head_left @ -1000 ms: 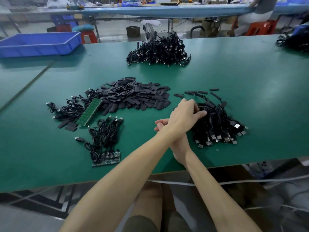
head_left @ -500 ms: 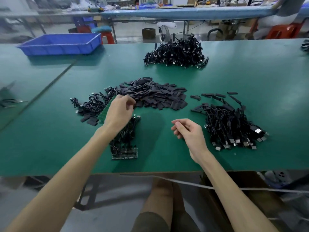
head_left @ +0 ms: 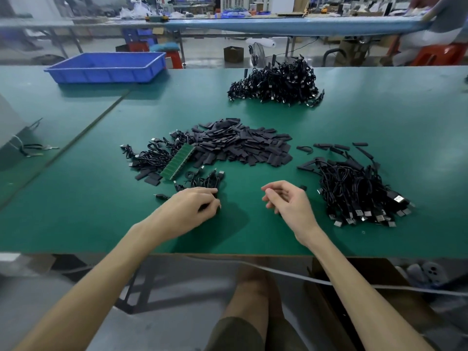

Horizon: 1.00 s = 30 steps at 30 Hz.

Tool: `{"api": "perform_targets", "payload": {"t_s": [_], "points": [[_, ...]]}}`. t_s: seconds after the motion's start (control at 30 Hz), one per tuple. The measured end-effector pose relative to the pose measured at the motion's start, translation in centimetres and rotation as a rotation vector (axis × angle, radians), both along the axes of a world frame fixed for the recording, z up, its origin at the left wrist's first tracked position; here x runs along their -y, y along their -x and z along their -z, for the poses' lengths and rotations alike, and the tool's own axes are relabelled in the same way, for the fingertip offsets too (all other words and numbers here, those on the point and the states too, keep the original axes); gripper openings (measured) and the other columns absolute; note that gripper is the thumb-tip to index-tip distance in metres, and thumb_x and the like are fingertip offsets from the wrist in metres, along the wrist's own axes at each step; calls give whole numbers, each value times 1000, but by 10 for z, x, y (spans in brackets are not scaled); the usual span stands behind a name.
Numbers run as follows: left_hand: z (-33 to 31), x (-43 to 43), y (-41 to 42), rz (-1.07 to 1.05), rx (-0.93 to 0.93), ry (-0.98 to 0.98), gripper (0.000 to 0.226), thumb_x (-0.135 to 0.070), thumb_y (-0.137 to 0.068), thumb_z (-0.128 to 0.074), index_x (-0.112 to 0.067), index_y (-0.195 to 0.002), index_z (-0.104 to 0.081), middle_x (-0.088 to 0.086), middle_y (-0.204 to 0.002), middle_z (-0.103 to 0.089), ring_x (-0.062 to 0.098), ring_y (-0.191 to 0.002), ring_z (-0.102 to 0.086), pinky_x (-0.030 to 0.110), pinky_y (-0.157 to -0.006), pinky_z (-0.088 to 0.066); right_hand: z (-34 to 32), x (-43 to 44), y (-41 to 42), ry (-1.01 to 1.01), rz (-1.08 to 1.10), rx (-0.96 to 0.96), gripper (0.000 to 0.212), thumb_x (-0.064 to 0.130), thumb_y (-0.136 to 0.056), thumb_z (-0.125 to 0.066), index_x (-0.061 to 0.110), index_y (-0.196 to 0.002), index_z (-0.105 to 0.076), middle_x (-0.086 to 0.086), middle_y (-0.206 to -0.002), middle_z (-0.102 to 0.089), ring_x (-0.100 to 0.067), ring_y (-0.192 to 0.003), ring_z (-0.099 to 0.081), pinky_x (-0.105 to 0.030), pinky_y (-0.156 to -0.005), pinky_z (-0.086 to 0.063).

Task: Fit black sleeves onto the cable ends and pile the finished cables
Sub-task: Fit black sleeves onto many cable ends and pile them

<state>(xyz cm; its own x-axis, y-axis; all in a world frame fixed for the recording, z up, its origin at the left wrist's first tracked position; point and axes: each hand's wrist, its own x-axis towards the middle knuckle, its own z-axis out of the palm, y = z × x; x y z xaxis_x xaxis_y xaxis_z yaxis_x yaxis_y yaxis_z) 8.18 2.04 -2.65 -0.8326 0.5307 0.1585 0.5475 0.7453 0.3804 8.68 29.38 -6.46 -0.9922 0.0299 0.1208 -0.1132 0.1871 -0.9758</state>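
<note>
A heap of flat black sleeves (head_left: 243,145) lies mid-table. My left hand (head_left: 192,209) lies over the near end of a small bundle of black cables (head_left: 206,179), its fingers curled round a cable. My right hand (head_left: 288,201) hovers just above the mat with loosely curled fingers and holds nothing. To its right lies a pile of cables (head_left: 354,191) with their plugs fanned toward me. A bigger cable pile (head_left: 276,82) sits at the far side. One loose sleeve (head_left: 303,187) lies by my right hand.
A green circuit-board strip (head_left: 178,163) rests against more cables (head_left: 152,158) on the left. A blue tray (head_left: 106,67) stands at the far left. The table's front edge (head_left: 228,254) runs just below my wrists. A person sits at the back right.
My left hand has come back from the right-hand cable pile, passed the green strip and settled on the near end of the small bundle. My right hand has barely moved.
</note>
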Motion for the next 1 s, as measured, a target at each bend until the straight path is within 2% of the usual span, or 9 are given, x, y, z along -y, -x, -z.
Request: {"api": "perform_targets", "payload": {"t_s": [0.07,0.17,0.27,0.37,0.43,0.6,0.77,0.9,1.0], "points": [[2,-12,3,-48,-21,-87,49,-45,-105,-39,-11,-105,-74,-4,-128,-69,-9,-107,-59,4,-92,-41,-2,6,-1,-146,-70,-40,9,17,-99,-68,22,-104,-73,4,-92,-74,-11,-78,-69,-21,-71,-53],[9,-33,9,-70,-30,-136,50,-48,-103,-39,-14,-114,-73,-3,-127,-70,12,-115,-63,29,-99,-49,-4,10,-3,-262,-145,-95,13,24,-95,-75,27,-108,-73,10,-98,-72,-5,-77,-64,-16,-68,-48],[15,-57,13,11,-88,-159,44,-42,-104,-44,-10,-97,-73,3,-118,-73,16,-115,-61,26,-96,-44,-5,8,-3,-298,-155,-110,15,23,-92,-79,25,-106,-73,12,-96,-74,-4,-84,-66,-14,-71,-47],[20,-75,17,16,-140,-181,33,-29,-105,-52,-7,-96,-73,5,-113,-72,21,-108,-62,30,-94,-46,-3,8,-2,-327,-88,-82,10,16,-90,-79,19,-99,-74,8,-88,-74,-5,-80,-66,-18,-72,-51],[24,-80,19,-33,-138,-237,27,-29,-104,-55,-10,-95,-71,1,-111,-68,19,-103,-61,36,-92,-48,-2,9,-2,-311,-62,-61,8,14,-90,-78,18,-94,-72,4,-83,-73,-7,-74,-65,-21,-70,-52],[26,-71,14,-21,-87,-411,11,-19,-95,-67,-16,-86,-60,-6,-104,-61,10,-106,-60,24,-93,-48,-4,9,-2,-346,-84,-66,10,19,-91,-77,18,-92,-68,6,-81,-70,0,-69,-60,-14,-64,-46],[25,-70,11,-28,-74,-469,17,-9,-87,-72,-10,-79,-57,-3,-100,-63,7,-105,-62,14,-90,-45,-5,9,-2,-360,-134,-111,13,14,-92,-77,20,-101,-70,12,-88,-71,-1,-82,-64,-10,-69,-44],[25,-72,13,-42,-26,-461,20,-7,-89,-70,-8,-79,-53,-1,-100,-61,10,-107,-61,18,-92,-46,-5,9,-1,-339,-104,-112,9,12,-89,-79,15,-90,-70,8,-81,-70,1,-72,-59,-11,-64,-43],[25,-74,13,-70,-3,-461,21,-6,-89,-70,-10,-79,-52,-2,-99,-60,11,-106,-61,13,-91,-43,-4,10,0,-326,-112,-87,10,12,-89,-78,12,-89,-68,2,-80,-70,0,-66,-56,-15,-63,-45]]}}
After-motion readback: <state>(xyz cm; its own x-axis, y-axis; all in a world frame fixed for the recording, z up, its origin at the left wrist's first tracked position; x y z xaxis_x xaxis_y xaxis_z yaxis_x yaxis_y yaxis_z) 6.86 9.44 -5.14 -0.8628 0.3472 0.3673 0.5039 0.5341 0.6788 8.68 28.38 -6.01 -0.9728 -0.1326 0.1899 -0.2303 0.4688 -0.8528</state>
